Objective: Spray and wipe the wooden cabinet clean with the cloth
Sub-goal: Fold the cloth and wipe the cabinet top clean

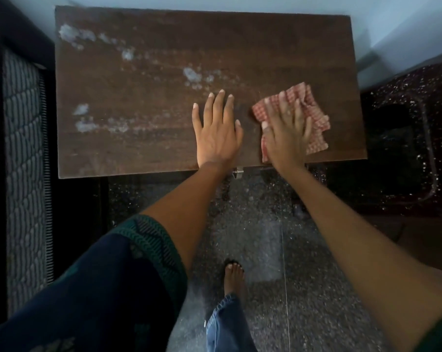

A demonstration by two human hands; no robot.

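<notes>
The dark wooden cabinet top (151,148) fills the upper half of the head view. White foamy spray patches (192,74) lie across its left and middle parts. A red-and-white checked cloth (316,123) lies on the right part of the top. My right hand (286,130) presses flat on the cloth with its fingers spread; it looks blurred. My left hand (217,133) rests flat on the bare wood just left of the cloth, fingers straight. No spray bottle is in view.
A pale wall (240,3) runs behind the cabinet. A dark woven surface (22,161) stands close on the left. Speckled dark floor (265,250) lies below, with my bare foot (234,278). A small metal latch (238,171) sits at the cabinet's front edge.
</notes>
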